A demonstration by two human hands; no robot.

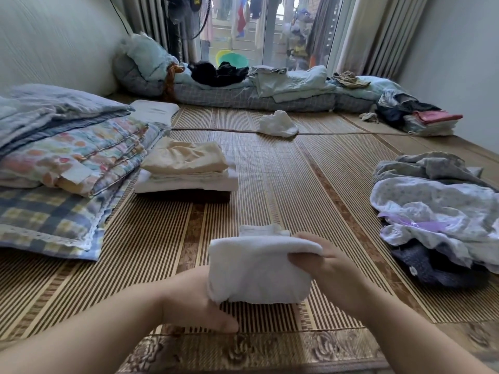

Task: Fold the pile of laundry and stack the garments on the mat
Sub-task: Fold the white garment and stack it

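Observation:
A folded white garment (259,268) is held just above the striped bamboo mat (297,184), near its front edge. My left hand (194,303) holds its left side from below, most fingers hidden under the cloth. My right hand (324,265) grips its upper right corner, thumb on top. A stack of folded cream and white garments (186,168) sits on the mat at centre left. The unfolded pile of floral, grey and dark laundry (437,211) lies at the right. One crumpled white piece (278,124) lies farther back on the mat.
Folded quilts and a plaid pillow (62,168) fill the left side. A rolled mattress with bedding and clothes (256,87) runs along the back by the window. Another small stack of folded clothes (432,122) is at the far right corner.

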